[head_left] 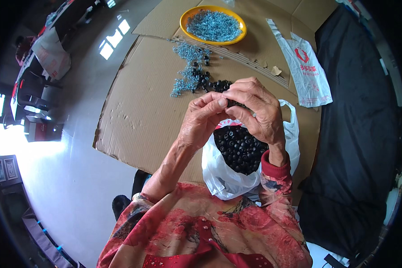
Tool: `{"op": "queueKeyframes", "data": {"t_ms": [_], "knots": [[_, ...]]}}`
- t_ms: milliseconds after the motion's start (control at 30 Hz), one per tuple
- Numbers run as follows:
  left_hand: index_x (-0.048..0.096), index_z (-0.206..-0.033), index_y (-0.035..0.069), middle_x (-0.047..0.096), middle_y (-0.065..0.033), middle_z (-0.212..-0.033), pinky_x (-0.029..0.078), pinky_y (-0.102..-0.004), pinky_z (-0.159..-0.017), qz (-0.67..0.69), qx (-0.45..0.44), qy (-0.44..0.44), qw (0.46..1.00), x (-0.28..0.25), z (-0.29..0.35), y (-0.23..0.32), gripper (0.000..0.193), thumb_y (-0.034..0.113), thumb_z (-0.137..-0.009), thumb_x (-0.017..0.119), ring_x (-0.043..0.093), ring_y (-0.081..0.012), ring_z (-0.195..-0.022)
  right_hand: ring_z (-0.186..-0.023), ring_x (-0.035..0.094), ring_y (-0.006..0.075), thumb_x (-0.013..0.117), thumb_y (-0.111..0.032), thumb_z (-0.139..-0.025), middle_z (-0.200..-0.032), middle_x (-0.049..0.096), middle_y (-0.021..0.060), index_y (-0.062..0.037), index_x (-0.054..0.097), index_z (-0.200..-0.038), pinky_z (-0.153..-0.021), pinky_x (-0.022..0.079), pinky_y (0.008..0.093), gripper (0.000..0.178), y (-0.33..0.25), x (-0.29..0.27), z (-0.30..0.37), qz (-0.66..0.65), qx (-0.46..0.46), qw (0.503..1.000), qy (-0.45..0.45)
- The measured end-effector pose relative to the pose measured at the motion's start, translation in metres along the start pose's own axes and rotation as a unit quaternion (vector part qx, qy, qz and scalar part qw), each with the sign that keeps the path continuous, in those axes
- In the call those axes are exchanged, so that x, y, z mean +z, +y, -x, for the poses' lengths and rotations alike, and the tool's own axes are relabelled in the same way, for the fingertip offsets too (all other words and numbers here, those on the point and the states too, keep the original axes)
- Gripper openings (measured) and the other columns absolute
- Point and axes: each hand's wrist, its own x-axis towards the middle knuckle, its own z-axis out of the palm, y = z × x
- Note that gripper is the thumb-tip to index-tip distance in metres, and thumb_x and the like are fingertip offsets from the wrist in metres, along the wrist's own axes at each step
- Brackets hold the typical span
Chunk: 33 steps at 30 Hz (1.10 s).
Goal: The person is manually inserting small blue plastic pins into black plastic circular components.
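My left hand (pixel 202 119) and my right hand (pixel 255 111) meet fingertip to fingertip above an open white plastic bag (pixel 223 176) full of small black round parts (pixel 239 149). Between the fingertips I pinch a small dark piece, mostly hidden by the fingers. Just beyond my hands, loose black parts (pixel 211 83) and a scatter of small silvery-blue metal pieces (pixel 188 71) lie on the cardboard sheet (pixel 138 116). A yellow bowl (pixel 185 18) heaped with the same silvery-blue pieces stands at the far edge.
A flat white plastic bag with a red mark (pixel 306 71) lies on the cardboard to the right. Dark cloth (pixel 357 134) covers the right side. Grey floor (pixel 76 178) spreads left, with furniture far off at the left rim.
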Motion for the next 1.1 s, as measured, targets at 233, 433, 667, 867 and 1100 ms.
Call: {"op": "queueKeyframes", "data": {"t_ms": [233, 433, 667, 867, 1100], "knots": [[0.056, -0.103, 0.001, 0.06, -0.0086, -0.099, 0.046, -0.0426, -0.085, 0.038, -0.046, -0.002, 0.998, -0.015, 0.01, -0.025, 0.024, 0.019, -0.088, 0.055, 0.059, -0.0186, -0.091, -0.086, 0.057, 0.0264, 0.068, -0.003, -0.07, -0.093, 0.058, 0.0089, -0.0039, 0.06, -0.092, -0.073, 0.047, 0.0355, 0.023, 0.008, 0.014, 0.03, -0.008, 0.038, 0.999, 0.035], [0.059, -0.096, 0.001, 0.061, -0.006, -0.084, 0.05, -0.0336, -0.075, 0.044, -0.054, 0.076, 0.995, -0.031, 0.017, -0.029, 0.017, 0.015, -0.086, 0.058, 0.059, -0.0145, -0.076, -0.084, 0.058, 0.027, 0.068, -0.007, -0.072, -0.09, 0.059, 0.0094, -0.0036, 0.06, -0.092, -0.072, 0.047, 0.0359, 0.021, 0.022, 0.024, 0.033, -0.002, 0.044, 0.999, -0.017], [0.062, -0.09, 0.001, 0.062, -0.0053, -0.08, 0.048, -0.029, -0.074, -0.115, -0.013, 0.157, 0.981, -0.071, 0.025, -0.019, 0.016, 0.016, -0.083, 0.062, 0.059, -0.0127, -0.074, -0.077, 0.058, 0.0267, 0.065, -0.009, -0.073, -0.083, 0.061, 0.0111, -0.002, 0.062, -0.088, -0.07, 0.047, 0.035, 0.016, 0.083, 0.055, 0.021, 0.025, 0.181, 0.98, -0.076], [0.064, -0.091, 0.002, 0.064, -0.0046, -0.092, 0.044, -0.0274, -0.084, -0.361, 0.071, 0.213, 0.905, -0.091, 0.015, -0.016, 0.017, 0.014, -0.08, 0.064, 0.059, -0.0146, -0.089, -0.085, 0.056, 0.0283, 0.061, -0.008, -0.073, -0.088, 0.061, 0.0089, -0.0052, 0.063, -0.085, -0.077, 0.044, 0.038, 0.013, 0.12, 0.091, 0.012, 0.152, 0.084, 0.982, -0.077], [0.062, -0.09, -0.002, 0.059, -0.0122, -0.108, 0.043, -0.0353, -0.087, -0.616, 0.208, 0.181, 0.738, -0.109, -0.005, -0.016, 0.021, 0.012, -0.075, 0.065, 0.054, -0.0238, -0.103, -0.083, 0.056, 0.0293, 0.059, -0.008, -0.074, -0.082, 0.061, 0.0123, -0.0056, 0.063, -0.087, -0.074, 0.045, 0.0398, 0.014, 0.128, 0.084, 0.013, 0.12, 0.132, 0.975, -0.13]]}}
